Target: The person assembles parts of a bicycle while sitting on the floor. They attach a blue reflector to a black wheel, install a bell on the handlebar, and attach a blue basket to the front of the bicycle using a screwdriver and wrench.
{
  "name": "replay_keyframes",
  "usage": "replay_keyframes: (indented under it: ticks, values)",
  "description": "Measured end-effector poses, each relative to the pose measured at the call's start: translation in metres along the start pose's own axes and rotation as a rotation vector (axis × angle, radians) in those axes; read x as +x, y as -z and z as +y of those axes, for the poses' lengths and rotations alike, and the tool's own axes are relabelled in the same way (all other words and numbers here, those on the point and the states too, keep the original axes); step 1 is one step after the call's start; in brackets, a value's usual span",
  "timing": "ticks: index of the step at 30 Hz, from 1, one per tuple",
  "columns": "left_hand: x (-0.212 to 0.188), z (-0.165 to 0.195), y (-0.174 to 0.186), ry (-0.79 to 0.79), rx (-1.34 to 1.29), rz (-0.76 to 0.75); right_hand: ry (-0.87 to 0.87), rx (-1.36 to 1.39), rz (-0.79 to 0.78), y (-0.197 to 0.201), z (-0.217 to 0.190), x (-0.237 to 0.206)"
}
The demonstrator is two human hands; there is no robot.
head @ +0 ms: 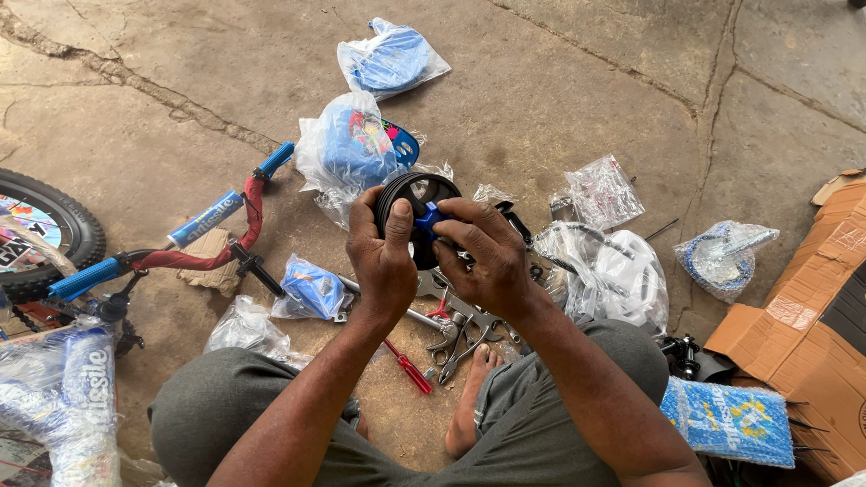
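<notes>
Gripping small black wheel | left hand, right hand pinching blue hub | tools below

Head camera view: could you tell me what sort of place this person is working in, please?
Probably an informal bicycle assembly spot, on a cracked concrete floor. Bagged parts, hand tools and a handlebar lie around; both hands hold a small black wheel.
</notes>
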State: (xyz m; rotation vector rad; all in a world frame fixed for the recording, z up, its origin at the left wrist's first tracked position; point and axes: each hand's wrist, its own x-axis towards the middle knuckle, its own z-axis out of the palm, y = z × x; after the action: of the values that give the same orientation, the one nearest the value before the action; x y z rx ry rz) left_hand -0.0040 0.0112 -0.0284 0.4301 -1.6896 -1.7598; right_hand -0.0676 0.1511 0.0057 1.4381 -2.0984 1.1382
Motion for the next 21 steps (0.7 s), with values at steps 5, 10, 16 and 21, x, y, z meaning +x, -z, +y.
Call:
replay_keyframes:
  ticks: [5,10,16,21]
  values:
    - [-0.003,0.002,-0.001,-0.004,0.091,0.008,-0.026,-0.017,-0.015,0.000,-0.001,0.000]
    - [0.000,-0.001,0.000,-0.047,0.082,0.006,-0.064,-0.042,-0.009,-0.002,-0.005,0.001]
    - [0.006,-0.002,0.002,-0.055,-0.034,-0.035,-0.259,0.140,0.041,0.000,-0.003,0.009]
    - [0.008,0.003,0.006,-0.161,0.081,-0.141,-0.748,0.705,-0.024,0.013,0.006,0.012]
